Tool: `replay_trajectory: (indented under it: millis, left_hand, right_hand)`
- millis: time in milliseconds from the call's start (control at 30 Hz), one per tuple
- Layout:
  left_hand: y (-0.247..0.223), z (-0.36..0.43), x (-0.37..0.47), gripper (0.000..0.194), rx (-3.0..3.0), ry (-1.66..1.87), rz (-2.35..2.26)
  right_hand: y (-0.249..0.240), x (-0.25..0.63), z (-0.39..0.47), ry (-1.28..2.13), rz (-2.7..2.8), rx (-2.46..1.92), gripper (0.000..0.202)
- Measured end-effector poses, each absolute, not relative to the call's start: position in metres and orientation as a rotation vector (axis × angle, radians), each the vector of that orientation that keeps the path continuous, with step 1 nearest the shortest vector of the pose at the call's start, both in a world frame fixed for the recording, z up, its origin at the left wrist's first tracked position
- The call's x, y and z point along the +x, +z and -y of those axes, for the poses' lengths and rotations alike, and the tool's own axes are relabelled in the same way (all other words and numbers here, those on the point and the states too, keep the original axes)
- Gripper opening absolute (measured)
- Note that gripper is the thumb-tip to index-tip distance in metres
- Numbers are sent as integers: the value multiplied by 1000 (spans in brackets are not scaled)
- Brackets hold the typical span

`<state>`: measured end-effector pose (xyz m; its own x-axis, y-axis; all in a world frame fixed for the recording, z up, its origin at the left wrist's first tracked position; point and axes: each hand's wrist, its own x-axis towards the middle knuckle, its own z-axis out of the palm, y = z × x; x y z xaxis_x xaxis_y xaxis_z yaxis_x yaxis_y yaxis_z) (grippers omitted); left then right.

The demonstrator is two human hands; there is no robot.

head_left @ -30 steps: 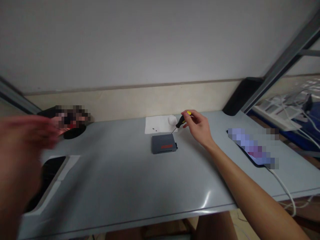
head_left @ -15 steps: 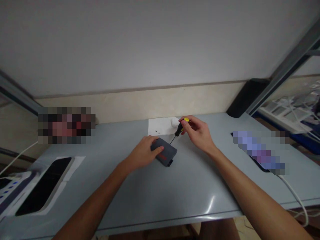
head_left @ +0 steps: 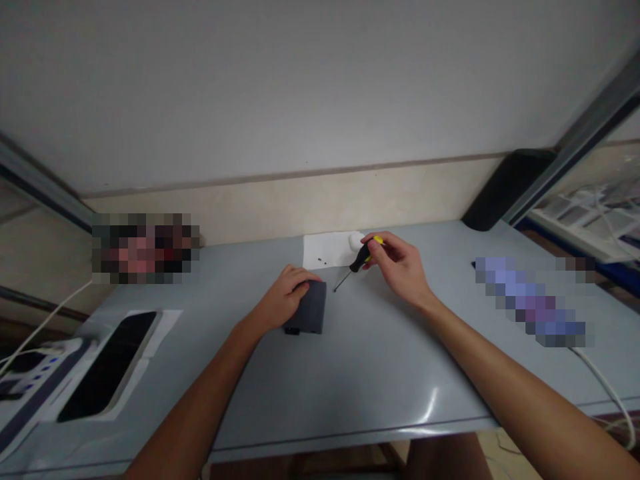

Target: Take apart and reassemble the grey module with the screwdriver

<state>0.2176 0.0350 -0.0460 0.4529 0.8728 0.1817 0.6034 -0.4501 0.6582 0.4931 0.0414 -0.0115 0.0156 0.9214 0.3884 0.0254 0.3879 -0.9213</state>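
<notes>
A dark grey flat box-shaped device point(head_left: 312, 308) is gripped at its left side by my left hand point(head_left: 283, 298), fingers over its far edge. My right hand point(head_left: 399, 266) holds a black and yellow screwdriver point(head_left: 362, 256), its shaft slanting down to the left. A tiny dark piece, perhaps a screw, shows at the screwdriver's tip, to the right of the device and apart from it. Behind them lies a white paper point(head_left: 313, 249) with small dark pieces point(head_left: 322, 261) on it. A rounded white object point(head_left: 355, 241) sits at the paper's right, partly behind my right hand.
On the grey table point(head_left: 370, 380), a black phone point(head_left: 113, 365) lies on paper at the left, beside a power strip point(head_left: 43, 380). A blurred-out device point(head_left: 530, 300) with a white cable lies at the right. A black cylinder point(head_left: 507, 190) leans at the back right.
The grey device has been turned in my left hand and now shows a different side. The screwdriver tip has come away from it. The whole view has shifted slightly.
</notes>
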Motion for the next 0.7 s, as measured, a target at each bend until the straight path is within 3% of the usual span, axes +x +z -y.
replay_trajectory:
  millis: [200, 433, 700]
  left_hand:
    - [-51, -33, 224, 31, 2214, 758, -1346]
    - [-51, -5, 267, 17, 2028, 824, -1877]
    - [-42, -39, 257, 28, 2117, 831, -1831]
  right_hand:
    - [-9, 498, -46, 895, 1328, -924, 48]
    - [-28, 504, -63, 859, 1172, -963, 54]
    - [-38, 501, -66, 951, 1210, -932, 55]
